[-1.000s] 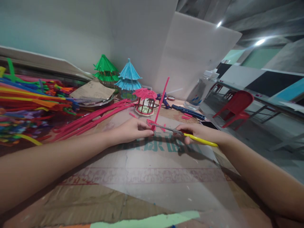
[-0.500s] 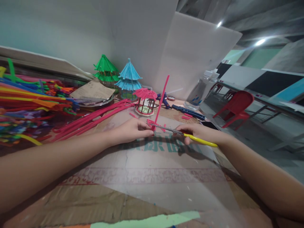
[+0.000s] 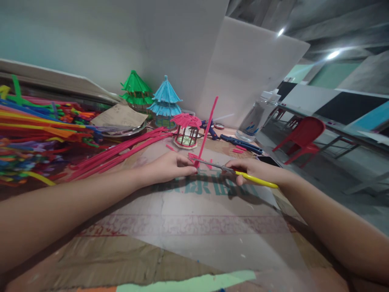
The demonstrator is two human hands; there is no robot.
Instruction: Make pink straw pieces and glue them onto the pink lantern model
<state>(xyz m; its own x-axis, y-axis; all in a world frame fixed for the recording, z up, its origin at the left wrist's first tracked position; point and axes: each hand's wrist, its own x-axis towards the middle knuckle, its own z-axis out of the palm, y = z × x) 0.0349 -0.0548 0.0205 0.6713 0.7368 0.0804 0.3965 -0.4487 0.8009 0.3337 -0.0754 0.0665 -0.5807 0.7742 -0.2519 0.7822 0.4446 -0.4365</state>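
Note:
My left hand (image 3: 168, 167) pinches the lower end of a pink pipe cleaner (image 3: 208, 125), which stands up, leaning slightly right. My right hand (image 3: 252, 170) is closed on yellow-handled scissors (image 3: 257, 180). Their blades point left and lie across the pipe cleaner close to my left fingertips. Short pink pieces (image 3: 210, 164) lie around that spot. Just behind the hands stands a small pavilion model with a pink roof (image 3: 186, 120). Long pink pipe cleaners (image 3: 121, 152) are laid out behind my left forearm.
Green (image 3: 135, 87) and blue (image 3: 165, 97) pagoda models stand at the back. Many coloured pipe cleaners (image 3: 39, 129) fill the left side. A glue gun (image 3: 212, 132), dark blue pliers-like tool (image 3: 241, 144), clear bottle (image 3: 258, 115) and phone (image 3: 269, 161) are behind my right hand.

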